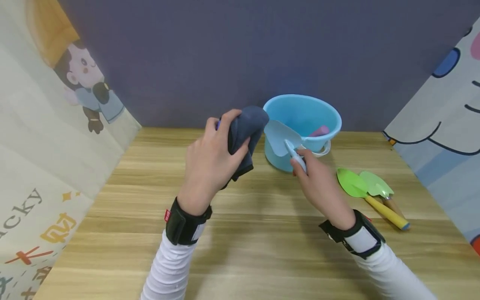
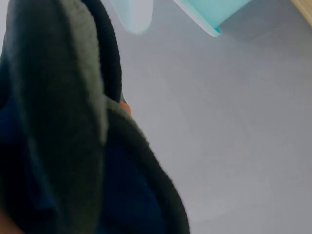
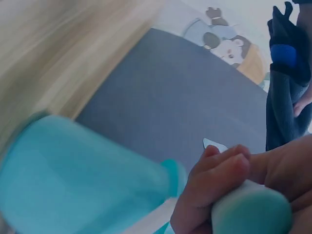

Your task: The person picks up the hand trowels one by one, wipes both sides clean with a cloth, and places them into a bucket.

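My left hand [image 1: 210,164] grips a bunched dark blue-grey cloth [image 1: 249,125] above the table, thumb on its near side. The cloth [image 2: 58,117] fills much of the left wrist view and shows dark edges and a blue area. My right hand [image 1: 324,185] holds a small light blue shovel [image 1: 279,135] by its handle, fingers curled round it. The shovel's blade is raised in front of the light blue bucket [image 1: 296,114]; whether they touch I cannot tell. In the right wrist view the handle's rounded end [image 3: 251,212] sticks out of the hand.
Inside the bucket lies a pink object [image 1: 320,131], partly hidden by the rim. To the right on the wooden table [image 1: 150,200] lie a green trowel with a yellow handle [image 1: 386,212] and a paler green tool [image 1: 376,183]. A dark panel [image 1: 187,62] stands behind.
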Demonstrator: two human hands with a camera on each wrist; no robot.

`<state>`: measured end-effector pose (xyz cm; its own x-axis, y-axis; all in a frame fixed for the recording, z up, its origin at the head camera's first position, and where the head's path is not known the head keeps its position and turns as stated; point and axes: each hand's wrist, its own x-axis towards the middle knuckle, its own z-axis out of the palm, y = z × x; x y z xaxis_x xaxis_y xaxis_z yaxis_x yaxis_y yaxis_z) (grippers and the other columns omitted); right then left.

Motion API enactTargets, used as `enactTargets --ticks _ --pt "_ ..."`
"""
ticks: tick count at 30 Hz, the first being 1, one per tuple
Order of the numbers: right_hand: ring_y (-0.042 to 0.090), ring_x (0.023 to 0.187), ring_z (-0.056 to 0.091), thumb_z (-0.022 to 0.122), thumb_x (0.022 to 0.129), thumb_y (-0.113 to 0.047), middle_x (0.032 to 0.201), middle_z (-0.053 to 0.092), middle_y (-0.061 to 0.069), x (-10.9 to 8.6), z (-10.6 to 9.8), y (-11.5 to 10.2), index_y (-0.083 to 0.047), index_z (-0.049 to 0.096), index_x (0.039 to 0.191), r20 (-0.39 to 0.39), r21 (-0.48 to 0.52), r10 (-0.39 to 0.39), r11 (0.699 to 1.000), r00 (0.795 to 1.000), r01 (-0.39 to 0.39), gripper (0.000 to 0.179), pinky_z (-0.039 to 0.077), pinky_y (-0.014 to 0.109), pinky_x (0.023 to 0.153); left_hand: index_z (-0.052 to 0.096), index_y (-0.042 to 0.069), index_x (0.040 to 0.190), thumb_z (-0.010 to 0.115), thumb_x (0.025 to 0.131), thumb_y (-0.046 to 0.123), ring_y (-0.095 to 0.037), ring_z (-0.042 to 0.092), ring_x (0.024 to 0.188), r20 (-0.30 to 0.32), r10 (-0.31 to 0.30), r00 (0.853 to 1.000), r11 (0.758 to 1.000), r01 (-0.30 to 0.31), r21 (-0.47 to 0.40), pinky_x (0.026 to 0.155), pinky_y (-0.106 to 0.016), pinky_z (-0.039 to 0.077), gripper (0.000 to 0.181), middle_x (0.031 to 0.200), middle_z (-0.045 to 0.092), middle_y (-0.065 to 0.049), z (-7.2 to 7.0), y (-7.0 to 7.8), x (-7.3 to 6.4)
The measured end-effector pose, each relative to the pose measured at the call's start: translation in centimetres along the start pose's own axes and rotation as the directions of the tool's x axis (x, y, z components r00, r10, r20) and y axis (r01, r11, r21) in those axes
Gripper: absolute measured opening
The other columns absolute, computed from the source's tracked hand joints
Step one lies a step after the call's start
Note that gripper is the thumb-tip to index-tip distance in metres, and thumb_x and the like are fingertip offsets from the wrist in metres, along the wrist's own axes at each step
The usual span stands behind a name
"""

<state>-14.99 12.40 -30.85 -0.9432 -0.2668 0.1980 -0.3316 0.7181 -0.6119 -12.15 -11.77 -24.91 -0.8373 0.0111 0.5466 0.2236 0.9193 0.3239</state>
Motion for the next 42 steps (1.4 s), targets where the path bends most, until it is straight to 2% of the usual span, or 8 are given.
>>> enactTargets --ticks 6,11,16,21,25,30,38,42 --pt "0.022 0.070 0.050 0.044 0.110 -0.031 0.096 0.062 0.011 1.0 1.2 -1.4 -0.005 0.050 0.129 0.016 0.058 -0.017 0.998 1.000 0.016 0.033 0.042 0.034 0.062 0.043 0.030 0.147 0.066 0.096 0.044 -0.023 0.058 0.054 0.022 0.025 0.999 1.000 -0.025 0.005 0.048 -0.038 0.047 0.057 0.116 0.061 -0.015 0.2 0.4 -0.3" --pt "0.022 0.076 0.054 0.046 0.109 -0.028 0.098 0.064 0.012 1.3 2.2 -2.6 -0.006 0.052 0.129 0.029 0.156 -0.034 0.987 0.999 0.029 0.030 0.044 0.034 0.065 0.044 0.030 0.148 0.064 0.097 0.046 -0.023 0.059 0.054 0.056 0.037 0.998 0.999 -0.038 0.015 0.048 -0.037 0.048 0.057 0.119 0.062 -0.016 0.5 0.4 -0.2" --pt "0.021 0.071 0.055 0.047 0.109 -0.028 0.098 0.065 0.011 1.6 3.1 -4.1 -0.007 0.052 0.131 0.063 0.215 -0.064 0.975 0.996 0.049 0.030 0.046 0.034 0.062 0.044 0.030 0.147 0.064 0.097 0.045 -0.024 0.059 0.054 0.057 0.038 0.998 0.999 -0.040 0.023 0.049 -0.039 0.049 0.056 0.118 0.061 -0.016 0.7 0.3 0.0" --pt "0.020 0.065 0.053 0.051 0.107 -0.025 0.096 0.063 0.010 1.7 3.2 -5.0 -0.008 0.051 0.134 0.082 0.206 -0.067 0.977 0.994 0.048 0.032 0.045 0.034 0.060 0.044 0.029 0.148 0.064 0.097 0.045 -0.026 0.061 0.057 0.050 0.035 0.998 0.999 -0.037 0.031 0.050 -0.040 0.051 0.056 0.116 0.060 -0.016 0.9 0.3 0.0" --pt "0.019 0.062 0.052 0.051 0.106 -0.023 0.089 0.060 0.010 1.7 3.0 -5.1 -0.009 0.052 0.135 0.088 0.197 -0.055 0.980 0.995 0.036 0.032 0.044 0.034 0.059 0.044 0.030 0.148 0.064 0.097 0.046 -0.025 0.060 0.056 0.071 0.033 0.997 0.999 -0.036 0.039 0.048 -0.039 0.049 0.057 0.116 0.060 -0.016 1.1 0.6 0.0" --pt "0.019 0.061 0.050 0.050 0.106 -0.023 0.083 0.056 0.009 1.8 2.4 -4.9 -0.012 0.052 0.138 0.066 0.238 -0.054 0.971 0.996 0.037 0.034 0.043 0.035 0.058 0.046 0.030 0.147 0.063 0.097 0.046 -0.023 0.058 0.055 0.089 0.076 0.993 0.997 -0.078 0.026 0.046 -0.037 0.048 0.055 0.114 0.059 -0.015 1.6 1.2 -0.1" --pt "0.020 0.064 0.050 0.052 0.106 -0.023 0.082 0.055 0.008 1.9 1.8 -4.3 -0.011 0.056 0.132 0.039 0.221 -0.099 0.971 0.994 0.088 0.029 0.044 0.035 0.062 0.046 0.027 0.147 0.065 0.097 0.044 -0.023 0.058 0.055 0.072 0.092 0.993 0.995 -0.094 0.031 0.047 -0.039 0.050 0.056 0.112 0.058 -0.017 2.2 1.6 -0.3" --pt "0.019 0.062 0.050 0.055 0.104 -0.021 0.080 0.055 0.007 1.7 1.4 -4.1 -0.012 0.057 0.131 0.031 0.190 -0.106 0.977 0.994 0.098 0.028 0.044 0.035 0.061 0.045 0.025 0.147 0.066 0.096 0.042 -0.023 0.058 0.054 0.043 0.101 0.994 0.994 -0.103 0.041 0.046 -0.038 0.050 0.057 0.110 0.058 -0.017 2.5 1.9 -0.5"
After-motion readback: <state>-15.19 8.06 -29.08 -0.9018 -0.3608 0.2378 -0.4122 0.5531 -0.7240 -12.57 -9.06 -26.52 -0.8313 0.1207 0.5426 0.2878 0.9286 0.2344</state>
